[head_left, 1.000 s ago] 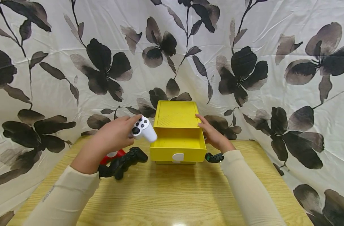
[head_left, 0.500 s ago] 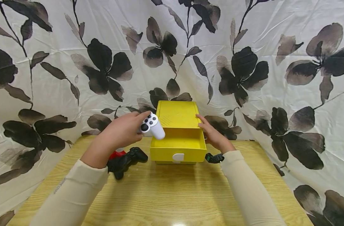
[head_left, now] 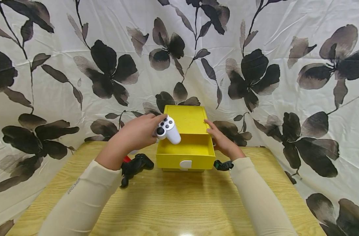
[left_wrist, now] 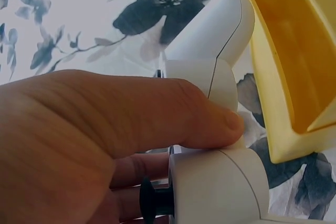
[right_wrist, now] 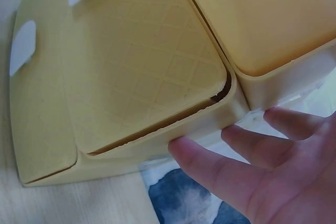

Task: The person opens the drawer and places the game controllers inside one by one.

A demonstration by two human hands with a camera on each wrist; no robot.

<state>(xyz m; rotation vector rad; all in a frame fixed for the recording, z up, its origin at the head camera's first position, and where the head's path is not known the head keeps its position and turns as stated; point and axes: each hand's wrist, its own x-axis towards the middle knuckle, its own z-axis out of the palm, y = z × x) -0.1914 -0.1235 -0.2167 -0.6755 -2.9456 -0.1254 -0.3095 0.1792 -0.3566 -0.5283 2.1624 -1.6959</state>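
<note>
My left hand (head_left: 136, 134) grips a white game controller (head_left: 168, 130) and holds it in the air over the left rim of the pulled-out yellow drawer (head_left: 185, 151). The left wrist view shows my thumb (left_wrist: 210, 124) across the controller (left_wrist: 210, 77), with the yellow box (left_wrist: 294, 61) close on the right. My right hand (head_left: 220, 139) rests with straight fingers against the right side of the yellow drawer box (head_left: 186, 118). In the right wrist view its fingers (right_wrist: 220, 169) touch the box's lower edge (right_wrist: 157, 140). The drawer looks empty inside.
A black controller (head_left: 133, 167) lies on the wooden table (head_left: 179, 203) left of the box, with a red object (head_left: 126, 159) partly hidden behind my left arm. A dark wrist strap (head_left: 223, 165) sits at my right wrist. A floral cloth (head_left: 285, 65) hangs behind and beside the table.
My left hand has carried the white controller rightward and slightly up, from left of the box to above the open drawer's left rim. The right hand has stayed put.
</note>
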